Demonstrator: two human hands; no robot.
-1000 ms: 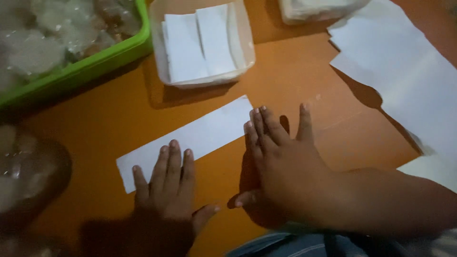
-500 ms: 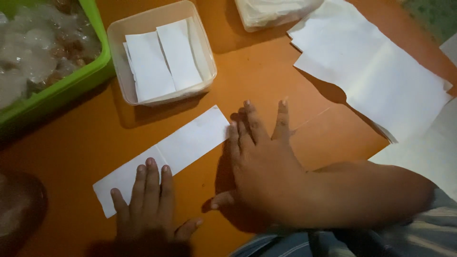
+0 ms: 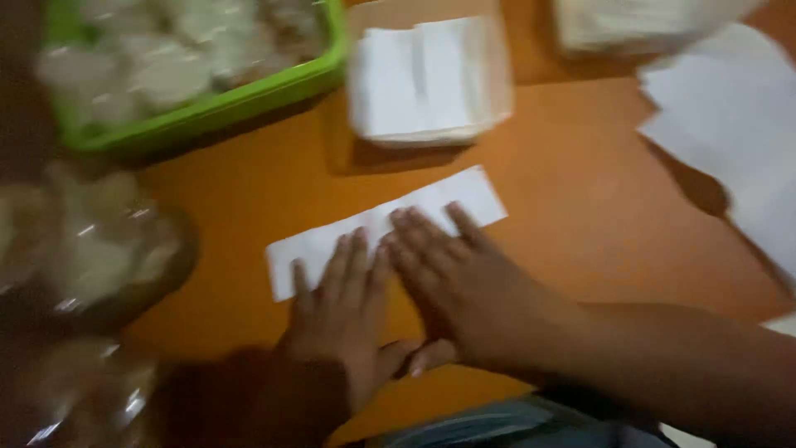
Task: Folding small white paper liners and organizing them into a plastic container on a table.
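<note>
Orange tabletop, dim light, picture smeared by head motion. White paper strip lies flat in the middle of it, slanting up to the right; everything else I place from that strip.

My left hand lies palm down on the strip's near edge, fingers flat and close together, pinching nothing. My right hand sits just beside it, touching it at the thumbs, fingers laid flat and a little fanned over the strip's middle. Neither hand grips; both press.

Beyond the strip: a pale tub with folded white sheets in it. Beyond and left: a green tray of blurred clear-wrapped lumps. Left of the strip: more shiny wrapped bundles, too blurred to tell apart. Right of it: loose white sheets, well apart.

Step in hand, as I judge it: flattening the strip against the table. Next move would call for keeping one palm down as anchor while the other works an edge, so the strip does not skid.
</note>
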